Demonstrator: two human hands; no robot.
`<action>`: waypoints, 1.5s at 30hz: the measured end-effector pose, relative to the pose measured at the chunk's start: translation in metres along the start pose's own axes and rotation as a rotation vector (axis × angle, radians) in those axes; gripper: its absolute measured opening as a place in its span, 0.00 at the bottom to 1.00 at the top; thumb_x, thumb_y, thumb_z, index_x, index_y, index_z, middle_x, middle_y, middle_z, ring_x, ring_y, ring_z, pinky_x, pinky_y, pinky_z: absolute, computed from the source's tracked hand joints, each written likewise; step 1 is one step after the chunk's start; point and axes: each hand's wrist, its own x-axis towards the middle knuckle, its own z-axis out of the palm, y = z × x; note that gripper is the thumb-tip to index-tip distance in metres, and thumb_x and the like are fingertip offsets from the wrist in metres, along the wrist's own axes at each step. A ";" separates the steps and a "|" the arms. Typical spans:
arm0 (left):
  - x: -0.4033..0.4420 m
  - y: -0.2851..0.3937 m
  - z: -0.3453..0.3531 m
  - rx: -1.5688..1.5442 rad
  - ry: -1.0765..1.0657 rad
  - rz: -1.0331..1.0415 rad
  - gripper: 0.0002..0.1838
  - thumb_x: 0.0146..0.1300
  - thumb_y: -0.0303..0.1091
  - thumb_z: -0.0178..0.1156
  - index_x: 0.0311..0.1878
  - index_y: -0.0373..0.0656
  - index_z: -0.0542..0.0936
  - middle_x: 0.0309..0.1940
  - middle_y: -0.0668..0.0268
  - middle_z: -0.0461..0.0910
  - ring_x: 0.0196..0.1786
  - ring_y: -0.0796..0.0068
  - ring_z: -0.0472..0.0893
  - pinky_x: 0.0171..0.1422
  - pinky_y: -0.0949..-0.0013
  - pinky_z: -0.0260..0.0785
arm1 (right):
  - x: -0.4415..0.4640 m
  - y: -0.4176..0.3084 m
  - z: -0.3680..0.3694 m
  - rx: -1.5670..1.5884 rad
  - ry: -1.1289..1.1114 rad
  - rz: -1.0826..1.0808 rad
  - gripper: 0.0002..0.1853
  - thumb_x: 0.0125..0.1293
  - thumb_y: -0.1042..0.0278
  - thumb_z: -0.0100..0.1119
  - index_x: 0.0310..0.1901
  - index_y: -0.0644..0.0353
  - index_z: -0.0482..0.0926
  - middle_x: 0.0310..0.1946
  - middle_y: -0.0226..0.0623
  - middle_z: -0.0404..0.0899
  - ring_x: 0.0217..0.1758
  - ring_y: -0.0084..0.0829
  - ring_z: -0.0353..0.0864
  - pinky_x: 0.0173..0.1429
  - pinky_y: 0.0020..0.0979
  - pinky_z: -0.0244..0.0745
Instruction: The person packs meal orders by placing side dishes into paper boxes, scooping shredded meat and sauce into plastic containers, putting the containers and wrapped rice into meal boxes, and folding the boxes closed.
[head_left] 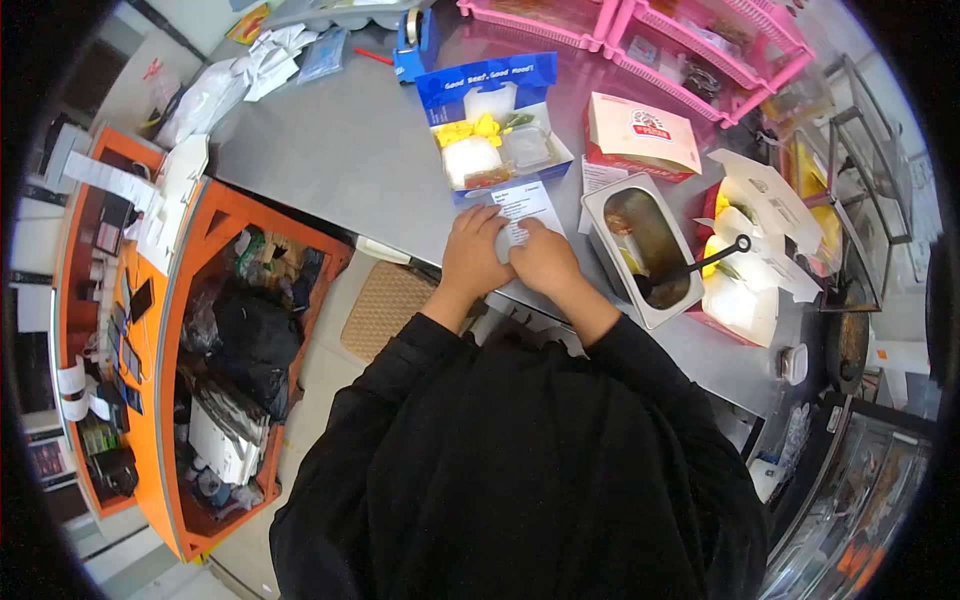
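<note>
A printed paper receipt (527, 207) lies at the front of an open blue meal box (487, 77). My left hand (474, 250) is closed on the receipt's left side, fingers bent over it. My right hand (545, 258) grips its lower edge with curled fingers. The thumbs nearly meet, and the fingers hide the lower part of the receipt. Inside the blue box are white rice (471, 161), yellow pieces (470, 130) that look like egg, and a lidded clear cup (528, 147).
Right of my hands stands a metal pan (598, 207) of brown sauce with a black-handled ladle (700, 264). Beyond are a closed red-and-cream box (642, 132) and open meal boxes (742, 300). Pink baskets (690, 50) and a blue tape dispenser (416, 48) stand at the back.
</note>
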 end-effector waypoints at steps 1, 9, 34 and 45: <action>0.000 0.001 -0.001 -0.003 0.003 -0.005 0.26 0.34 0.38 0.65 0.41 0.39 0.75 0.50 0.56 0.72 0.56 0.52 0.66 0.63 0.57 0.56 | 0.003 -0.001 0.001 -0.031 -0.009 0.022 0.20 0.51 0.64 0.50 0.46 0.64 0.70 0.38 0.55 0.76 0.43 0.49 0.76 0.48 0.44 0.69; 0.001 0.004 0.000 -0.020 -0.005 0.032 0.24 0.36 0.38 0.64 0.41 0.39 0.75 0.49 0.54 0.71 0.55 0.50 0.66 0.59 0.55 0.57 | -0.115 0.036 -0.079 0.160 -0.321 -0.249 0.18 0.54 0.66 0.52 0.46 0.63 0.73 0.36 0.49 0.78 0.40 0.41 0.78 0.46 0.37 0.71; 0.100 0.249 -0.018 -1.137 -0.839 0.519 0.25 0.58 0.40 0.56 0.54 0.34 0.67 0.47 0.59 0.73 0.53 0.67 0.71 0.58 0.66 0.59 | -0.288 0.134 -0.295 0.970 0.795 0.225 0.12 0.47 0.73 0.60 0.35 0.70 0.76 0.27 0.37 0.77 0.30 0.27 0.76 0.37 0.26 0.70; 0.081 0.231 0.048 -0.868 -0.423 0.034 0.14 0.54 0.32 0.60 0.44 0.39 0.76 0.41 0.62 0.77 0.45 0.70 0.75 0.52 0.70 0.66 | -0.334 0.443 -0.358 0.348 1.120 0.728 0.11 0.51 0.68 0.57 0.36 0.63 0.75 0.30 0.38 0.73 0.30 0.31 0.75 0.32 0.30 0.76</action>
